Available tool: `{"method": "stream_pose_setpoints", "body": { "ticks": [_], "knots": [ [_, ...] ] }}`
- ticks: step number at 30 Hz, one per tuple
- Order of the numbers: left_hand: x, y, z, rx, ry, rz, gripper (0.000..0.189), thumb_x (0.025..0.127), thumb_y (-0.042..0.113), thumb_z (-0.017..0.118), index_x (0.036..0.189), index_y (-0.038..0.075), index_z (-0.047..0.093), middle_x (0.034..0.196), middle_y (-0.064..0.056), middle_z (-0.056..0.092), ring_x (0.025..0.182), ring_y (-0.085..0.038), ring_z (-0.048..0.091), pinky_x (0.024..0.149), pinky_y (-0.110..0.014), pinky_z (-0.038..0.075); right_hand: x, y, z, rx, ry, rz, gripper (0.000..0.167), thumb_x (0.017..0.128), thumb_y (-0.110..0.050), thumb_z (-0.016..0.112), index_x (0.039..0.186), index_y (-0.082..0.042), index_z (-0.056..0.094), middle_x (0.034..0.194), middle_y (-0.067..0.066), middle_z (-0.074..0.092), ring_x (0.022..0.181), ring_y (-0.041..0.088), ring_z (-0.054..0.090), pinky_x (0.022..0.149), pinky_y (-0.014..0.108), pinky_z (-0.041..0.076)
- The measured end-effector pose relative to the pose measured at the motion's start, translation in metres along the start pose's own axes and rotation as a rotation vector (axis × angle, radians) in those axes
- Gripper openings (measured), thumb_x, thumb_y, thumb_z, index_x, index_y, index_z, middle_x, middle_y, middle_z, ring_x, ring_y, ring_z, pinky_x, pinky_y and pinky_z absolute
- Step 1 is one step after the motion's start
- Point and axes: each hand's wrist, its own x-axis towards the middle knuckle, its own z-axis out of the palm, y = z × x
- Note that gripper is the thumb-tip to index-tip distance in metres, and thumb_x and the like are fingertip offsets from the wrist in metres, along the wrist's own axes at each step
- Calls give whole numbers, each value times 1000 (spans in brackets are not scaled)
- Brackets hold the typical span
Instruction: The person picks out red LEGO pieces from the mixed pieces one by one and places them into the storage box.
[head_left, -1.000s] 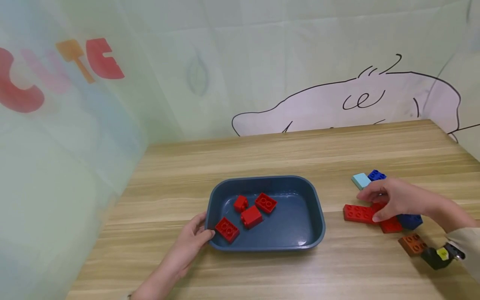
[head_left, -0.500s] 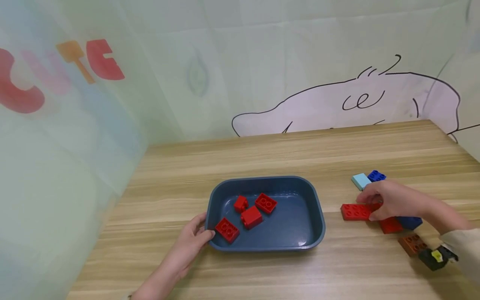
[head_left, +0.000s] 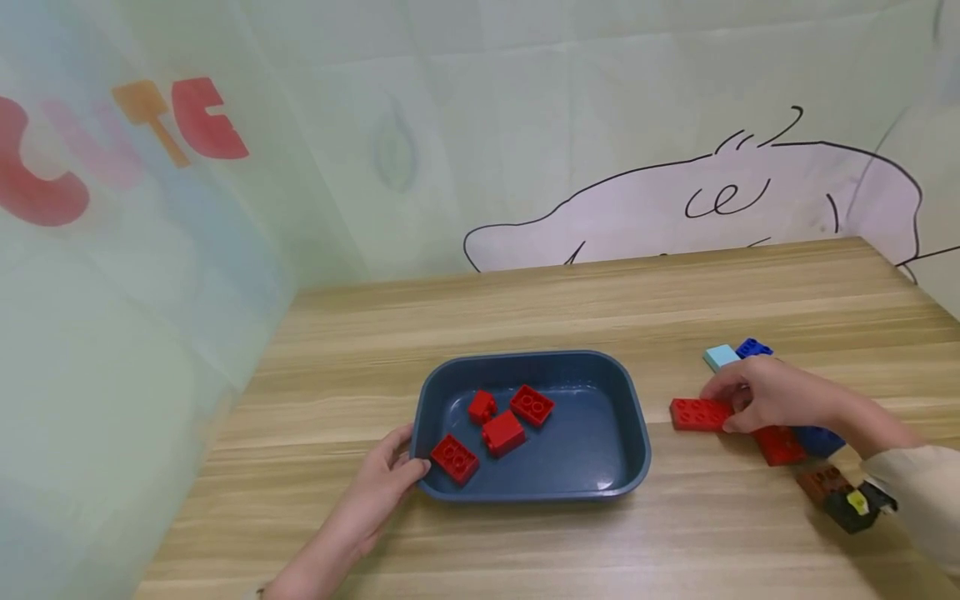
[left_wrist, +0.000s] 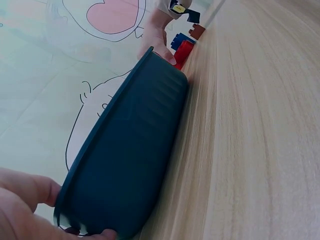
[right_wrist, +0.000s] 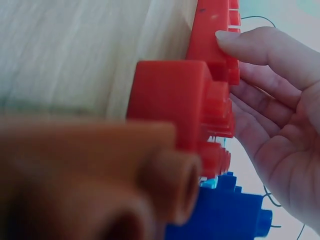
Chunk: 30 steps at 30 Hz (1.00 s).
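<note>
My left hand (head_left: pixel 384 482) grips the left end of a dark blue tray (head_left: pixel 581 467), thumb over the rim. Several red toy bricks (head_left: pixel 504 434) lie apart in the tray's left and middle part. To the right of the tray, my right hand (head_left: pixel 776 396) pinches a long red brick (head_left: pixel 693 414) by its right end, studs up. In the right wrist view, the thumb presses the side of this long brick (right_wrist: pixel 207 37); the far fingers' contact is hidden. Another red brick (head_left: pixel 782 447) sits just behind that hand, partly covered by it.
A blue brick (head_left: pixel 821 442) and a brown brick (head_left: pixel 823 482) lie near the right wrist. Beyond the right hand are a light blue brick (head_left: pixel 722 357) and a small blue brick (head_left: pixel 753 347). A printed cloth (head_left: pixel 360 167) hangs behind the wooden table (head_left: pixel 525 550).
My right hand has slid the long red brick a little left and away from me, toward the tray. The left hand and tray have stayed in place.
</note>
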Motion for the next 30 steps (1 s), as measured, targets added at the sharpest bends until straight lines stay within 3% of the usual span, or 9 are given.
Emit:
{"method": "stream_pose_setpoints", "body": {
  "ticks": [8,16,25,30],
  "knots": [
    [-1,2,1,-4,-4,-6,55,85,-6,46,137,-12,29,134,-30,40,120,-36,47,94,-43,45,4,-1,4,23,38,3,37,75,-21,75,108,-5,67,103,2,66,88,16,59,71,20,52],
    [-2,3,3,-13,-3,-12,55,84,-6,46,137,-11,30,135,-29,40,120,-35,47,94,-41,45,7,-1,7,70,54,15,39,76,-18,74,110,-2,66,106,9,65,94,25,61,73,30,56],
    [-2,3,2,-19,-2,-19,55,84,-6,46,137,-11,30,135,-29,40,121,-36,46,94,-42,45,13,-9,-1,80,74,-27,37,74,-16,76,107,-2,68,102,6,65,84,15,61,68,24,55],
    [-2,3,2,-15,3,-17,55,84,-6,46,136,-10,32,134,-29,41,119,-35,48,93,-41,46,16,-16,-8,78,69,-34,38,74,-13,76,108,0,67,103,9,66,83,16,61,68,23,55]
  ]
}}
